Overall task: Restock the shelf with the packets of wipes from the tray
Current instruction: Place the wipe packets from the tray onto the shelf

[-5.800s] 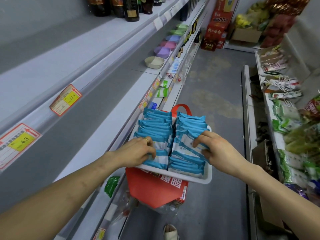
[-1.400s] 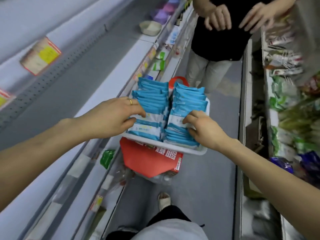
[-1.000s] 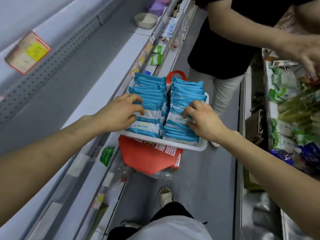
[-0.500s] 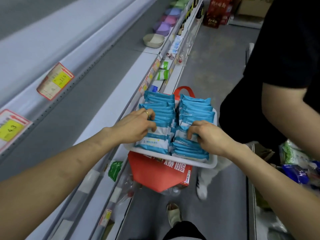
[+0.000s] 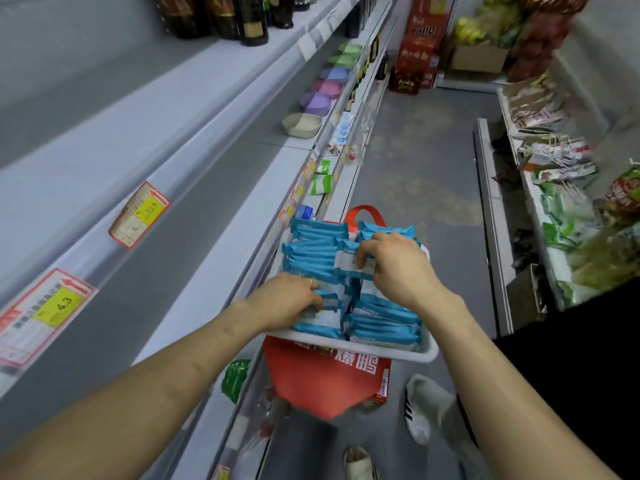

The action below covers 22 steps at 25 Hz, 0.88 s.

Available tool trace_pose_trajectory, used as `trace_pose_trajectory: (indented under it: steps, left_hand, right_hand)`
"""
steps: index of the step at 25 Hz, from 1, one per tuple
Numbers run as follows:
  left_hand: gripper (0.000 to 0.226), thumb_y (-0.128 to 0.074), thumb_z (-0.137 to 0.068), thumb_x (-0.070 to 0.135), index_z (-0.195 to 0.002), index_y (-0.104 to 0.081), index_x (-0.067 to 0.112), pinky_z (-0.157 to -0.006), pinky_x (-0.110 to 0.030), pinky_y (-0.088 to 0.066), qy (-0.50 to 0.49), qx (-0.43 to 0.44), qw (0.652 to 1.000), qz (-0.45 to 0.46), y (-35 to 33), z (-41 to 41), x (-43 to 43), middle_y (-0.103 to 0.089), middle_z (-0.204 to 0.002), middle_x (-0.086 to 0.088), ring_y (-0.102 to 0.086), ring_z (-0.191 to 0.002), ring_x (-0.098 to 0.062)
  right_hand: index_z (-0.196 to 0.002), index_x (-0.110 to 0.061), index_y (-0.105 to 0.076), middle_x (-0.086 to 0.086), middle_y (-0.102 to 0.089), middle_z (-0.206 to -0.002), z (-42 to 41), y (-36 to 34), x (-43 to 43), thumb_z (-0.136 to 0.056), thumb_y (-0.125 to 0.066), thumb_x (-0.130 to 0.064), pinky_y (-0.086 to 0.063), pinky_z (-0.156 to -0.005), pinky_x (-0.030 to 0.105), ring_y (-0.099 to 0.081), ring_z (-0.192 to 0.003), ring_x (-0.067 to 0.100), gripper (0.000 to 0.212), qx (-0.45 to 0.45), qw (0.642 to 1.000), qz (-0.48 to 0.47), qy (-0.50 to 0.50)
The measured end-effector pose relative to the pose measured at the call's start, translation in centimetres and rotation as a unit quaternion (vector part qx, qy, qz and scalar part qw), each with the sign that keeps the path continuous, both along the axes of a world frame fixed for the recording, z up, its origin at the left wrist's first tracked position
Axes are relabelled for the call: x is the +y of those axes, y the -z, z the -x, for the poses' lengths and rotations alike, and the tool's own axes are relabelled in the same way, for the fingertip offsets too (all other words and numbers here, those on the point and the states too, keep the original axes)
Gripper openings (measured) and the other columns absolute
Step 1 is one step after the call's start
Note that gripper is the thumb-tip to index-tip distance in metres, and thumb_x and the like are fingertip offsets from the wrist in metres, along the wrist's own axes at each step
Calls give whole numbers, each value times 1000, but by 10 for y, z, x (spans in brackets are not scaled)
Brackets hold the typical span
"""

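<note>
A white tray (image 5: 374,351) rests on a red bag and holds two rows of blue-and-white packets of wipes (image 5: 313,252). My left hand (image 5: 284,301), with a ring, lies on the near packets of the left row, fingers curled into them. My right hand (image 5: 394,265) pinches a packet of wipes (image 5: 349,263) in the middle of the tray, lifted and tilted above the rows. The grey shelf (image 5: 207,244) to the left of the tray is bare along its near stretch.
The red bag (image 5: 322,379) stands on the aisle floor against the shelf edge. Coloured bowls (image 5: 303,124) and bottles (image 5: 221,15) sit farther along the left shelves. Another person's shoe (image 5: 424,407) and dark clothing are close at the right. Packed goods fill the right shelves (image 5: 561,209).
My right hand moved from the near right row towards the tray's middle and raised a packet. The other person passed by to the right and mostly left view. My left hand stayed on the left row.
</note>
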<state>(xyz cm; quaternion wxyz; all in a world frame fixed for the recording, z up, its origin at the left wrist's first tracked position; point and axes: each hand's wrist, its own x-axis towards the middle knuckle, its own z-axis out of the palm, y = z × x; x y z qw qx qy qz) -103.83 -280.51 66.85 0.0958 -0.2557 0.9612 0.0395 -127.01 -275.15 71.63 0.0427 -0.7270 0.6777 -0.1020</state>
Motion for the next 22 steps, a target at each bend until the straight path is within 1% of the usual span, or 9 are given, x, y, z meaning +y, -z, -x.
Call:
trace_pose_trajectory:
  steps: [3,6,9,11,14,15,17,19,22]
  left_hand:
    - [34,-60,-91,14,-119,-65,32,-75,-39,-51,-13,-6,1000,5,-13,-5,2,-60,-116,5,-62,-103,-24]
    - [41,-55,-89,5,-122,-62,30,-71,-40,-50,-25,-3,999,26,-50,-14,-4,-57,-112,2,-61,-102,-26]
    - [39,-52,-89,8,-117,-61,33,-74,-40,-50,-58,-6,997,40,-113,-28,-9,-55,-116,3,-60,-106,-25]
    - [32,-53,-90,12,-112,-61,34,-75,-38,-49,-79,20,994,71,-168,-38,-10,-56,-116,4,-60,-106,-24]
    - [22,-52,-92,19,-106,-60,33,-75,-41,-50,-119,67,979,149,-256,-65,0,-54,-112,5,-61,-100,-24]
    - [21,-51,-92,19,-105,-60,33,-73,-40,-49,-138,72,973,171,-282,-80,6,-53,-112,5,-60,-98,-24]
    - [23,-50,-92,17,-105,-60,33,-72,-41,-48,-185,65,963,183,-325,-119,21,-51,-111,4,-58,-93,-25]
    - [30,-50,-89,10,-106,-62,31,-77,-43,-48,-228,68,958,161,-356,-169,42,-49,-109,3,-56,-93,-24]
    - [39,-50,-86,0,-109,-65,28,-87,-37,-45,-314,75,936,139,-383,-254,93,-51,-107,4,-53,-97,-17]
  right_hand:
    - [-98,-31,-68,-4,-60,-103,-8,-11,-3,-78,-56,3,-37,-80,37,-54,-103,25,41,6,1000,2,-9]
    - [-96,-33,-66,-9,-51,-96,-6,-33,-14,-78,-54,1,-31,-76,34,-52,-102,23,40,20,999,13,-24]
    - [-94,-34,-64,-9,-59,-99,-6,-66,-36,-76,-59,-6,-31,-73,34,-56,-103,24,33,43,997,40,-57]
    - [-89,-35,-62,-9,-61,-97,-11,-100,-52,-74,-61,-10,-34,-73,34,-58,-103,25,29,48,994,65,-77]
    - [-81,-36,-58,-5,-64,-94,-39,-166,-71,-70,-57,-6,-48,-77,39,-61,-99,28,32,33,988,102,-113]
    - [-79,-36,-58,-4,-65,-94,-52,-188,-76,-69,-57,-5,-50,-78,42,-61,-96,29,33,29,984,117,-132]
    - [-79,-33,-59,-3,-64,-92,-81,-226,-84,-69,-57,0,-53,-78,46,-61,-90,30,34,16,973,143,-178]
    - [-81,-33,-61,-7,-61,-92,-116,-255,-92,-71,-57,3,-52,-78,45,-58,-88,26,38,2,962,157,-221]
    - [-79,-38,-61,-10,-60,-96,-184,-285,-100,-72,-57,5,-50,-80,42,-56,-92,22,44,-10,941,166,-296]
